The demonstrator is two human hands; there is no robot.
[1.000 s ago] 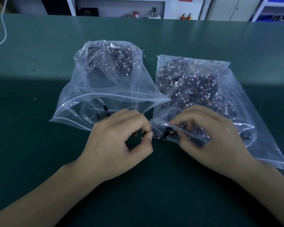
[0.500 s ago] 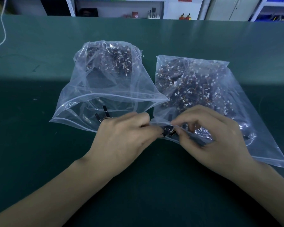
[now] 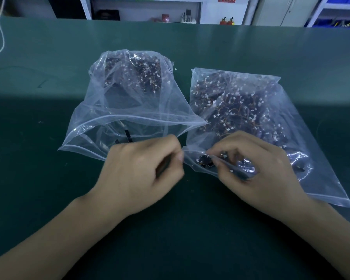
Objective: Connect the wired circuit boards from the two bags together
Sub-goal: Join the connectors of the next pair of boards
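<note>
My left hand (image 3: 141, 174) is curled with its fingers at the mouth of the right bag (image 3: 257, 122); whether they pinch anything I cannot tell. My right hand (image 3: 257, 168) pinches the film over a small board (image 3: 205, 161). These boards look light, with thin, fragile wires, so I'd grip them by their edges.

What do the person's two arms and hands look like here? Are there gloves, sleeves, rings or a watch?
Both are bare. The left hand and right hand wear no gloves, and no ring shows on the visible fingers. Both forearms are uncovered to the picture's lower edge: no sleeve, watch or wristband is seen. The left hand is slightly blurred, so fine details there cannot be told.
</note>
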